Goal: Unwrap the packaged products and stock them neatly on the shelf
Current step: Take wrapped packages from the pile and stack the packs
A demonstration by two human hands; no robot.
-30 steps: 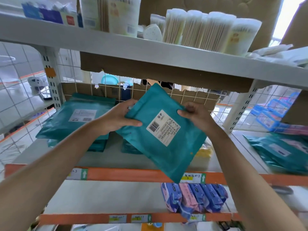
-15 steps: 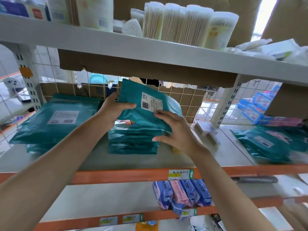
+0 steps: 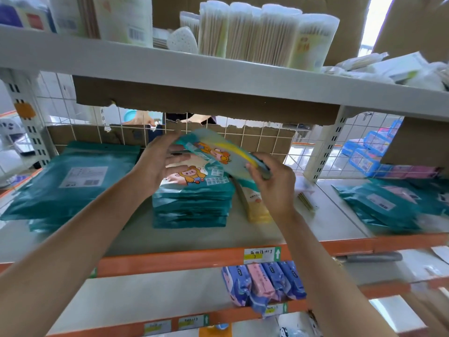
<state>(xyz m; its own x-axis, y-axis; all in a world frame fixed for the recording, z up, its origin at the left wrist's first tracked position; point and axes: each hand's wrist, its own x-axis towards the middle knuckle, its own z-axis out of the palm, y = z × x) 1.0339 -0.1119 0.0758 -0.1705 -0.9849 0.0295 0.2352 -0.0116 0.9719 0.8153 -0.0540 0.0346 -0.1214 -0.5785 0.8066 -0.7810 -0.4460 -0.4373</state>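
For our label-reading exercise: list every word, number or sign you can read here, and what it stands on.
"7", seemingly: yellow strip of the shelf tag on the orange rail; its handwriting is unclear.
Up arrow: that tag's green end.
White label on the left teal pack: blurred.
Cartoon-printed pack, cotton swab packs: unreadable.

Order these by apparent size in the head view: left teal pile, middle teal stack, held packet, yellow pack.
1. left teal pile
2. middle teal stack
3. held packet and yellow pack: unsure, since the packet is tilted and the right hand covers part of both.
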